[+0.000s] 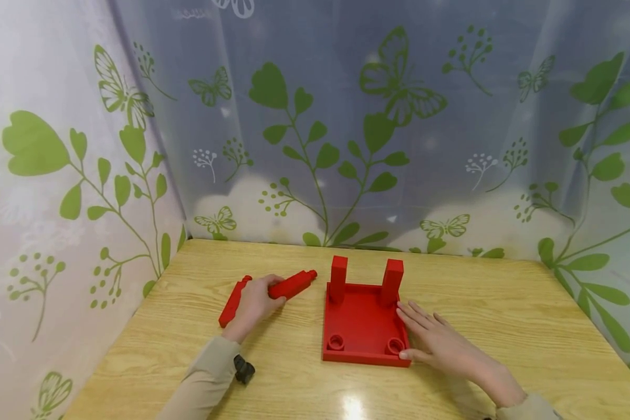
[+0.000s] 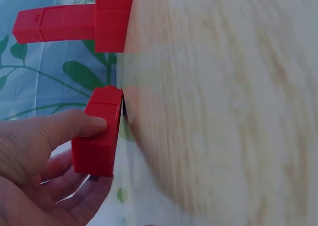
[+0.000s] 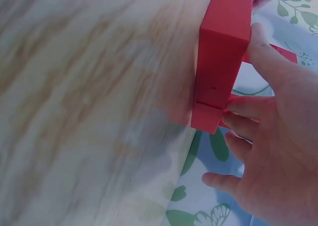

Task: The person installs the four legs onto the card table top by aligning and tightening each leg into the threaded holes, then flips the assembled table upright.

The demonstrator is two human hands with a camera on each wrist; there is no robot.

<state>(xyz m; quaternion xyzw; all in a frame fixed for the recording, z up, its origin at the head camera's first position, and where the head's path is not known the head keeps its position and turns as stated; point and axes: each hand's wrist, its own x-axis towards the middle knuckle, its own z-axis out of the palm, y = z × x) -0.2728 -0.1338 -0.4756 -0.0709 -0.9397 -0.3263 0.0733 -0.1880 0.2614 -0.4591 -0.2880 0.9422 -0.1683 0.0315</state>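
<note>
One tray (image 1: 361,321), four red legs (image 1: 293,284), two hands (image 1: 254,302)

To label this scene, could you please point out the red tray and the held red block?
Red tray (image 1: 361,325): head view, on its bare inner floor.
Held red block (image 1: 294,284): head view, on its exposed long side.

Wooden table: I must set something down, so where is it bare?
Bare table lies between the right hand and the curtain, also in front of the red tray. Crowded: left of the tray, where the left hand holds a red bar beside another bar.
</note>
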